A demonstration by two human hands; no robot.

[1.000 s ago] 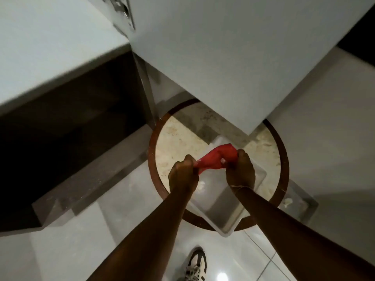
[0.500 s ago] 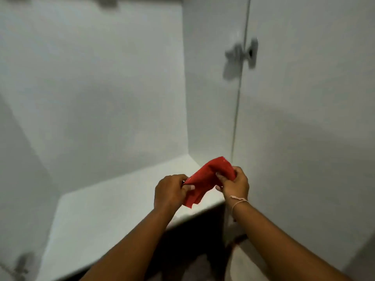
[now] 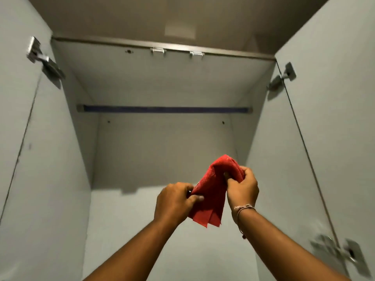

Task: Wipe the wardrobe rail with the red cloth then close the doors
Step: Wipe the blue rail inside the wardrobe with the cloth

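View up into an open pale-grey wardrobe. A crumpled red ribbed cloth (image 3: pixel 213 191) is held in front of the interior, well below the dark blue horizontal wardrobe rail (image 3: pixel 165 109). The left hand (image 3: pixel 174 201) has its grip closed on the cloth's lower left edge; the right hand (image 3: pixel 242 187), with a thin cord bracelet (image 3: pixel 242 208) at the wrist, is closed on its upper fold. Both flat grey doors, left (image 3: pixel 20 138) and right (image 3: pixel 334 128), stand open on metal hinges (image 3: pixel 283 77).
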